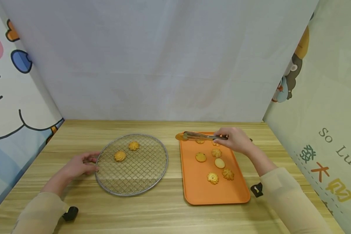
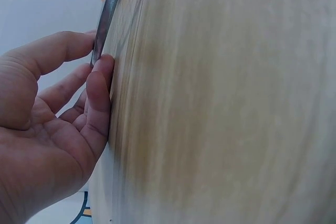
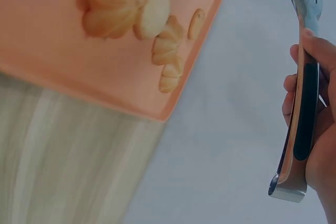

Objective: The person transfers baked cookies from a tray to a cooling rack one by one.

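My left hand pinches the left rim of a round wire cooling rack, which lies on the wooden table. In the left wrist view the metal rim runs between thumb and fingers. Two swirled cookies, one golden and another behind it, sit on the mesh. Over the back of an orange tray, my right hand grips metal food tongs with dark handles. A flat golden cookie is at the tongs' tips, out past the tray's back left corner.
Several cookies lie on the tray, among them a flat one, a pale oval one and a swirled one. Bare wooden table separates rack and tray. A pale curtain hangs behind; printed panels stand at both sides.
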`<state>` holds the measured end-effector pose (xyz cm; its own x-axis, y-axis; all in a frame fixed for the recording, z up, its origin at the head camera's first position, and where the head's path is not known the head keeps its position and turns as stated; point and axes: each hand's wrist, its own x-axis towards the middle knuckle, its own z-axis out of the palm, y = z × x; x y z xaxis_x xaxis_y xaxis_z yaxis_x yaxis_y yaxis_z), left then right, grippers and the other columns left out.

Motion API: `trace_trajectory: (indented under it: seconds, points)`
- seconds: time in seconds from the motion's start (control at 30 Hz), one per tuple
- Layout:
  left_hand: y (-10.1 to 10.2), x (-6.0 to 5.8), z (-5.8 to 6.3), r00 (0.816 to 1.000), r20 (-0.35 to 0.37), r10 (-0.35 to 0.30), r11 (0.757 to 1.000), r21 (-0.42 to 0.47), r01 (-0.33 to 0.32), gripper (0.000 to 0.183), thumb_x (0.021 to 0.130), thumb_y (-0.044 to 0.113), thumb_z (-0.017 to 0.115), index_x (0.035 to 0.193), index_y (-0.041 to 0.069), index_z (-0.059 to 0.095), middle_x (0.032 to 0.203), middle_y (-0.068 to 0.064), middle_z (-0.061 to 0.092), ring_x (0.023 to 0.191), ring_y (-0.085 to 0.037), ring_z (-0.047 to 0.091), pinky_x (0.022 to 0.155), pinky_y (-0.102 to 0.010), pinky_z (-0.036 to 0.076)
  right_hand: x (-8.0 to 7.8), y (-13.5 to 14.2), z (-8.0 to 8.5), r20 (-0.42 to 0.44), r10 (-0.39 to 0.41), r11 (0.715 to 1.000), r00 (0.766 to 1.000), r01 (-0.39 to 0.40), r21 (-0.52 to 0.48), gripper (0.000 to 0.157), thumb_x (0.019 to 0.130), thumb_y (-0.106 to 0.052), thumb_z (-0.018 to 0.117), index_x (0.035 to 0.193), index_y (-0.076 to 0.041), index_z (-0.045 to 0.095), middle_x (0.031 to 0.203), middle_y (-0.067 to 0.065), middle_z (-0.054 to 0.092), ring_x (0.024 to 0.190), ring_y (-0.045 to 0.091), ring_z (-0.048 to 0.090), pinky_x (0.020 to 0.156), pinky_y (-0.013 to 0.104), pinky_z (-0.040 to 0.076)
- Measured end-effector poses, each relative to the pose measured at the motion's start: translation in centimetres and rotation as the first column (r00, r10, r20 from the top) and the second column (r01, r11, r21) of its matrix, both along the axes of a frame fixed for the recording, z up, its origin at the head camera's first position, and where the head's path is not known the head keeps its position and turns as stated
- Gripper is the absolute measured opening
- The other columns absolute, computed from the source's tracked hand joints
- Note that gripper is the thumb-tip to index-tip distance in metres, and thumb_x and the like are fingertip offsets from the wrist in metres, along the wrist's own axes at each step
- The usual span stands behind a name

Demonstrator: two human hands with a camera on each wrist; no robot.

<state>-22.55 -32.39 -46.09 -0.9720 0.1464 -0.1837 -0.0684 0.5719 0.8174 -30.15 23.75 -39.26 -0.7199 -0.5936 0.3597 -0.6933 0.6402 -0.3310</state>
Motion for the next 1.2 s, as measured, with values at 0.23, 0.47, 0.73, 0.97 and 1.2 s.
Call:
trace_trajectory:
  seconds: [0.23,0.47,0.73,0.97,1.2]
  points:
    - [0.1,-0.1,0.1,1.000,0.007,0.003,1.000,0.009,-0.003,0.074,0.083,0.013,0.071,0.142,-0.007,0.031,0.119,-0.026,0.048,0.078,-0.010,0.053,0.064,-0.027,0.049,0.1,-1.2,1.3,-0.057,0.031,0.999,0.998,-0.032,-0.020,0.018,0.082,-0.016,0.073,0.098,-0.007,0.074,0.087,0.003,0.071,0.059,0.005,0.050,0.053,0.024,0.042]
    - [0.1,-0.1,0.2,1.000,0.010,0.007,1.000,0.011,-0.007,0.074,0.083,0.013,0.071,0.142,-0.007,0.032,0.119,-0.025,0.049,0.080,-0.009,0.053,0.065,-0.027,0.049,0.4,-3.1,2.7,-0.069,0.042,0.999,0.997,-0.043,-0.006,0.020,0.083,-0.018,0.073,0.100,-0.008,0.074,0.089,0.004,0.072,0.059,0.006,0.051,0.054,0.025,0.042]
    - [0.1,0.1,0.1,1.000,0.014,-0.001,1.000,0.021,0.000,0.075,0.083,0.014,0.071,0.142,-0.008,0.031,0.119,-0.026,0.049,0.083,-0.007,0.054,0.067,-0.027,0.050,0.3,-5.6,3.3,-0.060,0.024,1.000,0.998,-0.025,-0.014,0.023,0.085,-0.021,0.071,0.103,-0.007,0.073,0.092,0.006,0.072,0.062,0.008,0.054,0.057,0.026,0.043]
    - [-0.1,-0.1,-0.1,1.000,0.018,0.011,1.000,0.019,-0.012,0.075,0.083,0.014,0.071,0.142,-0.006,0.032,0.120,-0.025,0.049,0.083,-0.007,0.054,0.067,-0.027,0.050,0.2,-8.3,2.7,-0.057,-0.018,1.000,0.998,0.019,0.016,0.023,0.085,-0.024,0.070,0.103,-0.011,0.074,0.096,0.004,0.072,0.066,0.011,0.057,0.059,0.027,0.045]
    - [-0.1,0.0,0.0,1.000,0.020,0.011,1.000,0.021,-0.011,0.075,0.083,0.014,0.071,0.143,-0.006,0.031,0.119,-0.024,0.048,0.082,-0.007,0.053,0.067,-0.027,0.049,0.0,-10.6,1.3,-0.053,-0.049,0.997,0.997,0.052,0.064,0.023,0.085,-0.026,0.070,0.104,-0.013,0.073,0.097,0.001,0.072,0.077,0.013,0.066,0.064,0.028,0.051]
